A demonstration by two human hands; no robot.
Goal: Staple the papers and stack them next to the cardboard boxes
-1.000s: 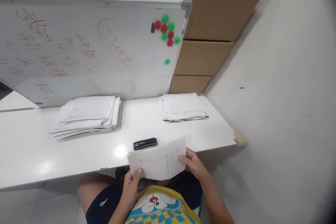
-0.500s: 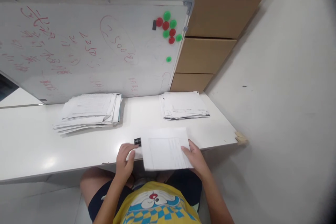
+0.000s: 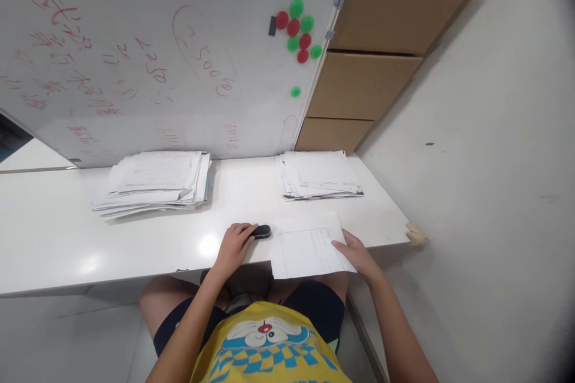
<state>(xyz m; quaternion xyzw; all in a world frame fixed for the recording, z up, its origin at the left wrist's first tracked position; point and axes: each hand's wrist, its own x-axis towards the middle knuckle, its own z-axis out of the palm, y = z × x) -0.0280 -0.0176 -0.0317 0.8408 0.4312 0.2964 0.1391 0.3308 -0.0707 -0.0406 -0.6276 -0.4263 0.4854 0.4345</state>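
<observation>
My left hand (image 3: 234, 246) is closed over the near end of a small black stapler (image 3: 263, 231) on the white table, its fingers covering part of it. Just to the right, white paper (image 3: 309, 251) with a printed table on it reaches over the table's front edge. My right hand (image 3: 358, 254) pinches the paper by its right side, thumb on top and the other fingers underneath. How many sheets it holds, I cannot tell.
A thick paper stack (image 3: 153, 182) lies at the back left of the table, a thinner stack (image 3: 320, 175) at the back right. Behind them stands a whiteboard (image 3: 251, 72) with red and green magnets. Cardboard boxes (image 3: 359, 84) rise beside it, near the right wall.
The paper has moved right with my right hand, uncovering the stapler. My left hand has shifted right and closed around the stapler. The whole view has tilted slightly downward.
</observation>
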